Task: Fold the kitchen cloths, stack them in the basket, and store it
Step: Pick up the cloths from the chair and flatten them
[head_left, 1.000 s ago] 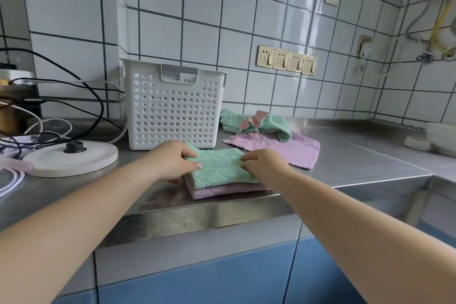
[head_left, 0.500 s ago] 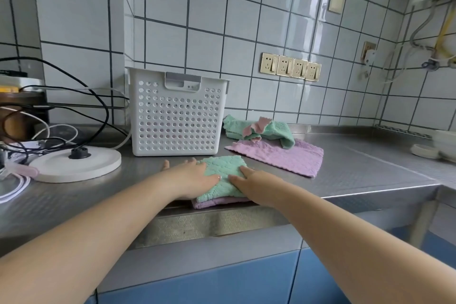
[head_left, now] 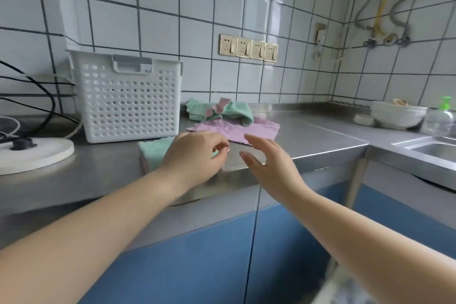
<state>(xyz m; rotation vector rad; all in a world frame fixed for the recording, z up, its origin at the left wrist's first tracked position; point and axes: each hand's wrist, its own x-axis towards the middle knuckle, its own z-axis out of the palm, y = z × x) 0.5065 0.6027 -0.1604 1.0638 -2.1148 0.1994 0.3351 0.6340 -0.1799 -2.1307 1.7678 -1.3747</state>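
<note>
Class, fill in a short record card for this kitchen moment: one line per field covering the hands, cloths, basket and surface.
left hand: over the folded green cloth, fingers loosely curled
right hand: open, above the counter edge, holding nothing
unfolded cloths: pink cloth spread flat, crumpled green cloth lying on it
basket: white, upright, left of the loose cloths
surface: steel counter

One basket, four wall sockets, two hands

Both bare forearms reach forward. Left hand palm down, fingers loosely curled, nothing visibly gripped. Right hand raised just beside it, fingers straight and spread.
</note>
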